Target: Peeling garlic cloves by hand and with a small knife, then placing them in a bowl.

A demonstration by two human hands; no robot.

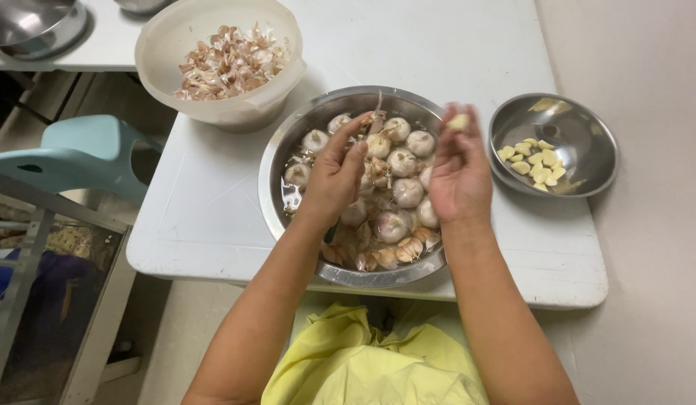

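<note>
A large steel bowl (276, 154) in front of me holds water, whole garlic bulbs (406, 191) and loose cloves. My left hand (334, 176) hovers over the bowl's left half, pinching a strip of garlic skin (375, 118) at its fingertips. My right hand (459, 171) is raised above the bowl's right rim and holds a peeled pale clove (458, 121) between its fingertips. To the right, a smaller steel bowl (588, 142) contains several peeled cloves (533, 159).
A cream plastic bowl (162, 46) full of garlic skins (229, 63) stands at the back left of the white table (213, 195). Another steel bowl (34, 26) is at top left. A light blue chair (85, 150) stands left of the table.
</note>
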